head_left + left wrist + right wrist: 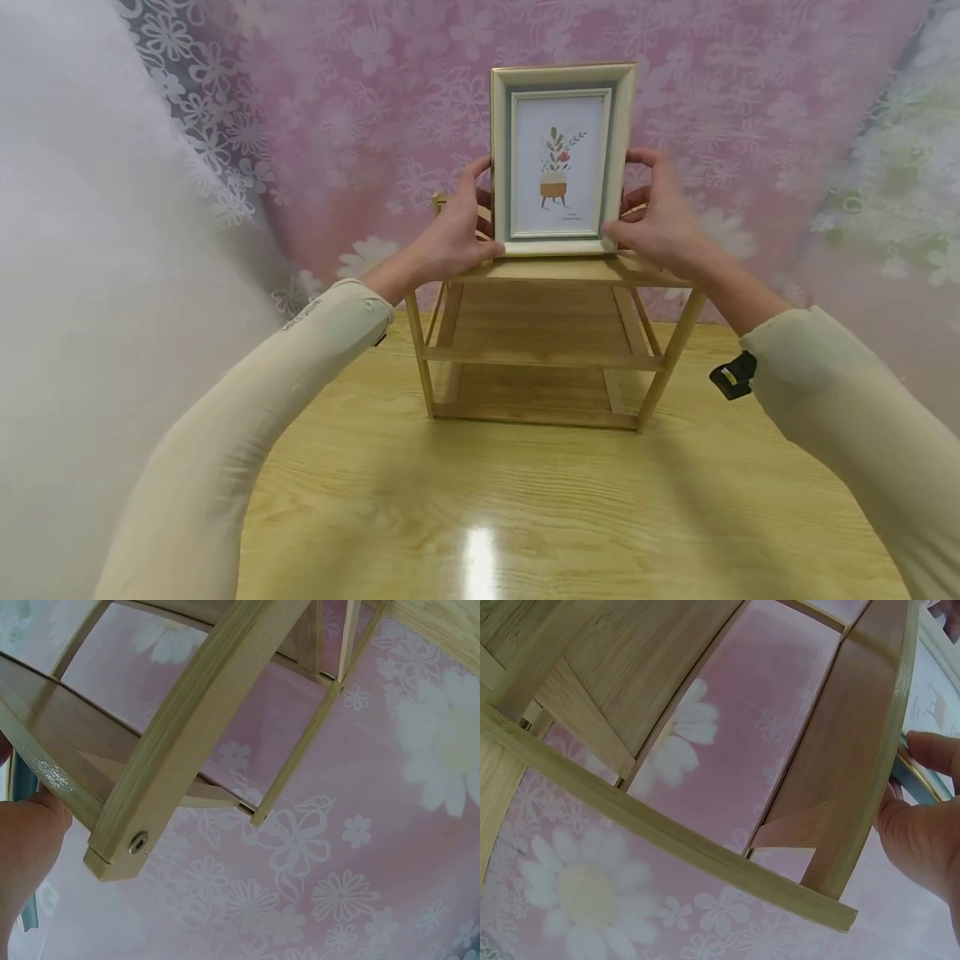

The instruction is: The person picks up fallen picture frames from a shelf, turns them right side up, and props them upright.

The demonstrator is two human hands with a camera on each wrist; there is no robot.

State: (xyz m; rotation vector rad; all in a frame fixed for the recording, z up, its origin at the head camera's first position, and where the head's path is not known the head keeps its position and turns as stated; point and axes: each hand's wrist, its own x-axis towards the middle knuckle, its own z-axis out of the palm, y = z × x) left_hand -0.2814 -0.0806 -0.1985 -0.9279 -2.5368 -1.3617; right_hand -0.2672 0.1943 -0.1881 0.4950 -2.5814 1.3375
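A cream picture frame (561, 247) with a blue-grey inner border stands upright at the top of a small wooden shelf rack (543, 361). Behind its pane is a print of a potted plant. My left hand (455, 229) grips the left side, thumb at the lower front corner and fingers round the edge. On the opposite side my right hand (660, 218) holds the frame the same way, its thumb on the lower right front. Each wrist view shows the rack from underneath, with part of the hand and a sliver of the picture frame (915, 780) at one side.
The rack has several tiers on slanted legs and stands on a wood-grain surface (480, 492). Close behind hangs a pink floral cloth (375, 108). White sheer fabric (112, 250) drapes along the left, and pale floral fabric (892, 242) along the right.
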